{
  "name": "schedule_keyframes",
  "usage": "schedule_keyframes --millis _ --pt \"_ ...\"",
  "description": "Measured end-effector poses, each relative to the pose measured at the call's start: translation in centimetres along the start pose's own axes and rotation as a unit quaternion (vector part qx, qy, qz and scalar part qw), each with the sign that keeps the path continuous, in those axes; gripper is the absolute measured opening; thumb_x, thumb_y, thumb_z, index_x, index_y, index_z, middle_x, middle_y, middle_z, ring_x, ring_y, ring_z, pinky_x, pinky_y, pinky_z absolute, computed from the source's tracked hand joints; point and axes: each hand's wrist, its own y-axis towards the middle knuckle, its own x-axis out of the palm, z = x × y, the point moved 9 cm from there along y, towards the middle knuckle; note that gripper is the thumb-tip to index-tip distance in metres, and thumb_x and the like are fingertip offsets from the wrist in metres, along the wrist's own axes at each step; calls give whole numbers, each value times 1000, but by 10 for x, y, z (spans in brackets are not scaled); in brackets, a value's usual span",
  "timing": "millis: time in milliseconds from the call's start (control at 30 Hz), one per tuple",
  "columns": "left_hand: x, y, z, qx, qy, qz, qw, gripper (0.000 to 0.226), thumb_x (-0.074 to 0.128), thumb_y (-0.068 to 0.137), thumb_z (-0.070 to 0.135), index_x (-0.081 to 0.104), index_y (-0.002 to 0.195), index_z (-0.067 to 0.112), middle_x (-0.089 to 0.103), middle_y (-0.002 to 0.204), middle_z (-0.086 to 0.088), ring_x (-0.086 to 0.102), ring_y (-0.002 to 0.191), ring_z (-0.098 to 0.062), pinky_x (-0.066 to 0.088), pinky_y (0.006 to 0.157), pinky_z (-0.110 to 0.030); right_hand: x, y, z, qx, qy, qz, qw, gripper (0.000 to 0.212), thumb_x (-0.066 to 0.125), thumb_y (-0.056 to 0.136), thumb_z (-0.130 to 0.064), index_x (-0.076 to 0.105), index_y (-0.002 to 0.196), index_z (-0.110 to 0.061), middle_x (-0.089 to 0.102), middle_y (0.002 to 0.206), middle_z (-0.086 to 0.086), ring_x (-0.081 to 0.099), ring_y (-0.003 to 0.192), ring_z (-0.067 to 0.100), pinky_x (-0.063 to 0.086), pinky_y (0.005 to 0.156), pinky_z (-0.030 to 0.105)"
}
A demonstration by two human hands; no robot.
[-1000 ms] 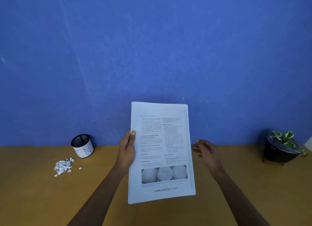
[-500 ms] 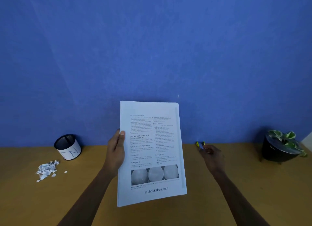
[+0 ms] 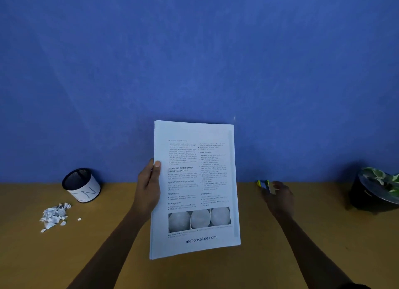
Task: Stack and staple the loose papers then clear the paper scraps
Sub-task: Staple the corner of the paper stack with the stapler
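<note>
A stack of printed papers [image 3: 195, 189] stands almost upright over the middle of the wooden table [image 3: 108, 256]. My left hand [image 3: 149, 187] grips its left edge, thumb on the front page. To the right, near the wall, lies a small yellow and blue stapler [image 3: 262, 184]. My right hand [image 3: 279, 199] has its fingers curled over the stapler's near end, which they hide. A heap of white paper scraps [image 3: 54, 216] lies on the table at the left.
A black mesh cup with a white label [image 3: 83, 188] stands by the wall just behind the scraps. A dark pot with a green and white plant [image 3: 375, 191] sits at the far right. A blue wall [image 3: 194, 61] closes off the back of the table.
My right hand moved away from the papers' right edge to the stapler by the wall and closed on it. The left hand keeps holding the stack.
</note>
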Motion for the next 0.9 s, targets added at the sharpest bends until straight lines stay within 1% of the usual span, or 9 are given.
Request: schedule_keyframes --millis 100,200,333,433,633,700,767,833,900 --pt "1 2 -6 -7 2 0 1000 31 37 105 21 67 104 31 73 104 20 68 99 -1 51 80 -11 6 6 4 -3 -33 -7 999 53 76 82 -31 61 120 2 65 118 25 62 108 41 52 88 45" --pt "2 3 -10 -7 -3 -5 1000 32 37 105 23 68 107 33 73 111 14 68 102 -4 52 81 -13 16 11 11 9 -65 -21 998 50 74 83 -31 61 120 0 65 117 25 62 107 41 52 87 46" --pt "1 4 -16 -15 11 -7 1000 33 37 105 24 68 99 31 74 106 10 70 98 -7 53 78 -16 30 16 17 13 -108 -36 993 41 71 84 -33 65 110 -2 66 107 24 64 98 41 52 80 43" --pt "0 6 -21 -13 19 -5 1000 32 37 105 23 68 101 30 74 106 11 69 97 -3 53 79 -15 35 20 23 16 -130 -33 991 37 68 87 -31 64 109 -2 63 108 24 63 98 42 52 80 44" --pt "1 7 -30 -21 23 8 1000 29 38 104 21 67 105 23 75 105 9 70 97 -8 54 81 -18 47 25 38 11 -134 -55 989 28 61 92 -25 64 112 -4 59 111 22 61 97 42 50 78 43" --pt "2 7 -32 -25 21 7 999 29 38 104 21 66 106 23 74 106 9 70 98 -9 55 81 -18 46 26 38 1 -115 -49 992 25 60 93 -23 65 109 -4 60 107 22 61 94 41 47 75 41" --pt "2 7 -32 -27 21 5 999 29 37 104 21 66 105 26 74 105 13 69 98 -6 54 80 -17 41 24 35 -3 -61 -28 998 20 60 93 -19 68 103 -4 63 99 22 63 88 40 46 70 39" --pt "4 7 -29 -26 19 3 999 30 37 105 21 66 104 30 74 104 17 68 97 -2 53 80 -15 35 19 33 15 37 -13 999 17 62 92 -15 70 102 -2 68 91 20 65 84 35 45 70 37" --pt "5 6 -26 -24 12 3 1000 32 37 105 20 66 103 34 73 104 20 68 96 1 52 79 -12 33 13 33 49 146 -27 988 16 60 95 -16 70 98 -4 65 81 12 58 75 27 42 67 33"
